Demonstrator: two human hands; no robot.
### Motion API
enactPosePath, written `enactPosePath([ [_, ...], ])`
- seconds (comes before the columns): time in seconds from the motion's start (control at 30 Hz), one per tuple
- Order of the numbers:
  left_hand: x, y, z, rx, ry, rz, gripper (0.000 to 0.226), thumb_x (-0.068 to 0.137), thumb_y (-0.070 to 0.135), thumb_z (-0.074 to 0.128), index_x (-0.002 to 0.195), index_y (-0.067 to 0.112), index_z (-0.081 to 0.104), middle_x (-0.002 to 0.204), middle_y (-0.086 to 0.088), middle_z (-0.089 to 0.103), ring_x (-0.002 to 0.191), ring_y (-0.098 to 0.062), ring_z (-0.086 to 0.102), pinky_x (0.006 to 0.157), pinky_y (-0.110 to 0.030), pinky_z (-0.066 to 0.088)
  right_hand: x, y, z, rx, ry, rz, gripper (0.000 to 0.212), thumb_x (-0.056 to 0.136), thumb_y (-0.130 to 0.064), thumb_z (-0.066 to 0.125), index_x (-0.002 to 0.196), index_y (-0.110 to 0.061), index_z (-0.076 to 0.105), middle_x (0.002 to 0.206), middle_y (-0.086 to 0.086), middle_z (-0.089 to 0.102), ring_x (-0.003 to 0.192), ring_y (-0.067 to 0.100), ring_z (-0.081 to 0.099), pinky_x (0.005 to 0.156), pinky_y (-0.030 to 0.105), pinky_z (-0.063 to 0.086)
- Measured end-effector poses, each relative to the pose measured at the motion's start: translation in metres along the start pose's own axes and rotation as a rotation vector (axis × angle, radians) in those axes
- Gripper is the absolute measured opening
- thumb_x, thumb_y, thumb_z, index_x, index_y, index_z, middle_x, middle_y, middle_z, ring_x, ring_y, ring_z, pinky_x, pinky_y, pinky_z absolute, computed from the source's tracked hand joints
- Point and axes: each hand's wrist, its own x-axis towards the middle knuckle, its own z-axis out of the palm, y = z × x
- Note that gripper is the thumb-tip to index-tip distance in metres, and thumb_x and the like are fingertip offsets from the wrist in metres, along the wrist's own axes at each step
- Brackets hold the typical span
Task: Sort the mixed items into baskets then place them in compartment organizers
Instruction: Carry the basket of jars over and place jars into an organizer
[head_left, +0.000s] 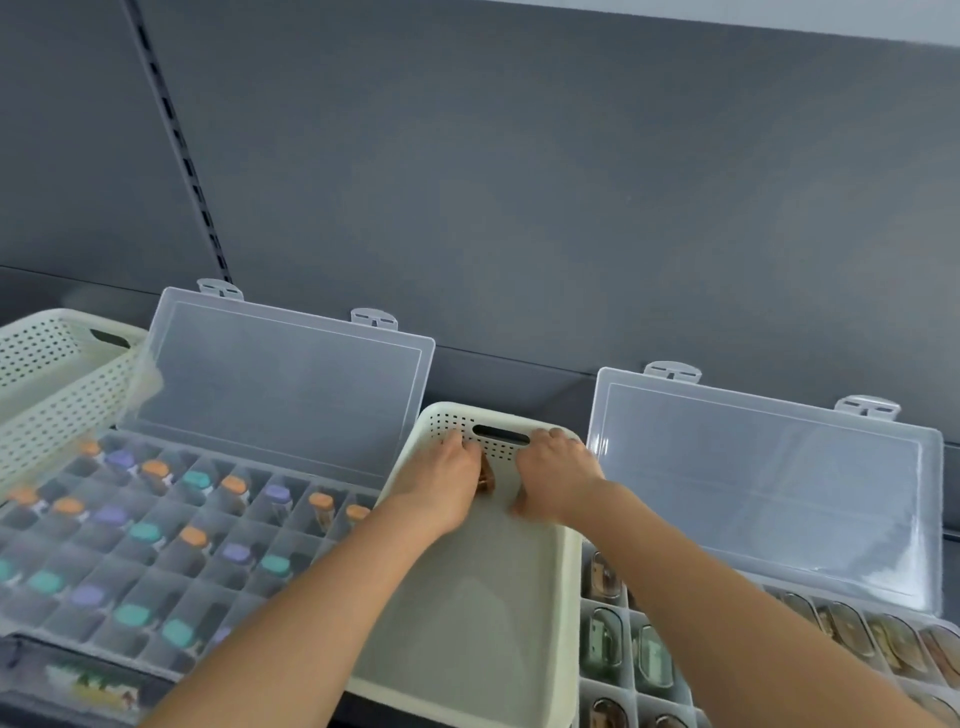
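left hand (447, 483), right hand (556, 478) curled at cream basket (467, 623) far wall, brown item (487, 475) between; grip unclear. left organizer (280, 384), right organizer (753, 493) hugged basket edges.

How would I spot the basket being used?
Find the left organizer and right organizer, clear boxes with raised lids. The middle basket sits between them. Unlike the tilted basket at far left, it has the left hand and right hand inside.

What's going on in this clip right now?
A person's left hand and right hand reach into the far end of the cream basket, beside a small brown item; whether either grips it is unclear. Open organizers flank the basket: the left organizer holds colour-capped vials, the right organizer oval items.
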Motion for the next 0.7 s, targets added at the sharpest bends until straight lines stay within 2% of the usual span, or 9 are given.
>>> enactPosePath([
  [0.1,-0.003,-0.001,-0.001,-0.099,-0.025,-0.002,0.023,0.081,0.002,0.052,0.098,0.014,0.044,0.102,-0.010,0.055,0.091,-0.025,0.054,0.069,-0.031,0.039,-0.003,-0.001,0.000,0.108,-0.005,0.004,0.058,0.073,-0.043,0.073,0.117,-0.013,0.050,0.115,0.009,0.052,0.106,0.029,0.054,0.076,0.035,0.045],
  [0.17,-0.004,-0.001,-0.005,-0.206,-0.034,-0.035,0.020,0.081,0.012,0.058,0.097,0.017,0.046,0.103,-0.007,0.055,0.093,-0.024,0.055,0.070,-0.029,0.039,-0.006,-0.001,0.001,0.181,0.023,0.007,0.056,0.072,-0.042,0.075,0.112,-0.013,0.050,0.109,0.007,0.058,0.099,0.027,0.057,0.069,0.033,0.043],
  [0.27,-0.009,0.000,-0.014,-0.403,0.002,-0.088,0.033,0.081,0.023,0.065,0.114,0.021,0.057,0.114,-0.002,0.052,0.101,-0.022,0.054,0.078,-0.027,0.041,-0.016,0.002,-0.002,0.378,0.149,0.038,0.037,0.076,-0.035,0.071,0.104,-0.017,0.055,0.100,0.003,0.061,0.094,0.023,0.056,0.068,0.030,0.045],
  [0.37,-0.021,0.007,-0.023,-0.527,0.077,-0.117,0.049,0.082,0.021,0.067,0.130,0.024,0.056,0.121,-0.001,0.049,0.110,-0.019,0.051,0.081,-0.021,0.035,-0.033,0.009,-0.007,0.657,0.299,0.109,0.023,0.077,-0.034,0.072,0.094,-0.021,0.063,0.092,0.000,0.065,0.082,0.019,0.056,0.066,0.025,0.043],
  [0.47,-0.036,0.022,-0.034,-0.571,0.181,-0.110,0.050,0.082,0.012,0.066,0.130,0.021,0.056,0.123,-0.003,0.049,0.113,-0.021,0.051,0.086,-0.019,0.034,-0.055,0.019,-0.012,0.908,0.402,0.156,0.018,0.078,-0.030,0.073,0.094,-0.021,0.068,0.089,-0.001,0.068,0.074,0.021,0.062,0.069,0.029,0.050],
  [0.53,-0.046,0.037,-0.041,-0.588,0.238,-0.104,0.053,0.081,0.012,0.067,0.132,0.020,0.054,0.124,0.000,0.050,0.108,-0.019,0.053,0.088,-0.022,0.038,-0.073,0.029,-0.014,1.051,0.404,0.162,0.022,0.079,-0.022,0.072,0.102,-0.019,0.068,0.090,-0.001,0.068,0.072,0.021,0.064,0.077,0.034,0.055],
  [0.63,-0.063,0.066,-0.049,-0.616,0.315,-0.102,0.052,0.079,0.015,0.071,0.126,0.023,0.051,0.113,0.012,0.049,0.095,-0.012,0.053,0.075,-0.022,0.039,-0.105,0.046,-0.012,1.127,0.368,0.104,0.038,0.077,-0.011,0.067,0.115,-0.018,0.064,0.093,-0.003,0.066,0.084,0.019,0.063,0.088,0.033,0.051],
  [0.7,-0.074,0.089,-0.052,-0.607,0.361,-0.079,0.045,0.078,0.015,0.071,0.118,0.024,0.053,0.105,0.015,0.049,0.088,-0.008,0.052,0.065,-0.018,0.036,-0.131,0.059,-0.008,1.119,0.410,0.059,0.042,0.077,-0.005,0.066,0.117,-0.019,0.064,0.094,-0.005,0.067,0.087,0.016,0.063,0.087,0.029,0.050],
])
